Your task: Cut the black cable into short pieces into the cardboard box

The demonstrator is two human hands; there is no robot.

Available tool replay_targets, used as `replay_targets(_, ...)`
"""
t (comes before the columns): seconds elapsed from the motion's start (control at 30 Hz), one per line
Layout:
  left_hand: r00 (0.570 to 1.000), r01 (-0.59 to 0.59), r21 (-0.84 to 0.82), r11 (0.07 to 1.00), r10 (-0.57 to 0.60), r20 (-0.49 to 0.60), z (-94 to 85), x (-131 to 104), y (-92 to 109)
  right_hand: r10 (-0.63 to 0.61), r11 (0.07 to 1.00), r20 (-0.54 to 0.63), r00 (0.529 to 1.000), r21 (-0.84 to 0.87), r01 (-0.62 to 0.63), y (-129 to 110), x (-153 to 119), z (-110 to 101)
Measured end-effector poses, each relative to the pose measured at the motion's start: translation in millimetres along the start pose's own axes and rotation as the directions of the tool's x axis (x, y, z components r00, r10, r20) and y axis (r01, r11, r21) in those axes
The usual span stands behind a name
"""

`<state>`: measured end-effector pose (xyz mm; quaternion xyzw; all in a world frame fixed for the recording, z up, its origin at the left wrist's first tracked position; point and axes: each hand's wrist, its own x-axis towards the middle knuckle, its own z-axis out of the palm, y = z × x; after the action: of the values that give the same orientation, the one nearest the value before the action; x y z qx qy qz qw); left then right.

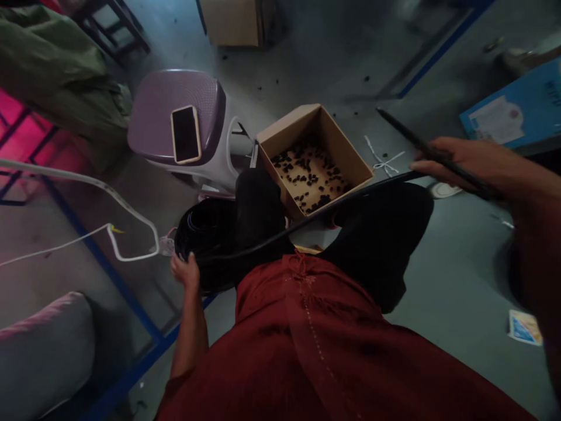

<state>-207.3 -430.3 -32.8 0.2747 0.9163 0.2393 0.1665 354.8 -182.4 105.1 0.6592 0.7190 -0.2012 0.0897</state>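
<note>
A thick coil of black cable point(205, 228) rests beside my left thigh. My left hand point(186, 272) is closed on its near edge, with the thumb on top. From there a single black length point(307, 219) runs across my lap to my right hand point(460, 164), whose fingers are wrapped round it. Another dark length point(405, 131) crosses over the right hand and sticks out toward the far side; whether it is the same cable I cannot tell. Between my knees, an open cardboard box point(346, 140) holds many small black pieces point(311, 178) scattered over its bottom.
A phone point(186, 134) lies on a purple-topped stool point(149, 117) at the left. Blue frame bars point(105, 263) and a white cable point(87, 175) run there. A blue box point(521, 105) stands at right. Another person's green-clad legs point(56, 64) show at far left.
</note>
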Motion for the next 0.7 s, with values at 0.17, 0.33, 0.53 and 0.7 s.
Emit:
replay_targets(0.17, 0.628, -0.765, -0.034, 0.643, 0.756, 0.184, 18.1, -13, 158, -0.174, 0.985, 0.039, 0.984, -0.010, 0.174, -42, -2, -15)
replay_targets(0.33, 0.203, -0.882, -0.250, 0.400, 0.800, 0.565, 91.9, -114, 284, -0.319, 0.948, 0.069, 0.945, 0.024, 0.318, -66, -2, -25)
replay_targets(0.53, 0.331, -0.715, -0.349, 0.606, 0.732, 0.595, 108.7, -138, 303, -0.157, 0.837, -0.418, 0.895, 0.424, 0.345, -78, 18, -16)
replay_targets(0.7, 0.489, -0.560, -0.401, 0.725, 0.681, 0.546, 80.3, -97, 279, 0.138, -0.004, -0.659, 0.739, 0.746, 0.666, -64, 10, -45)
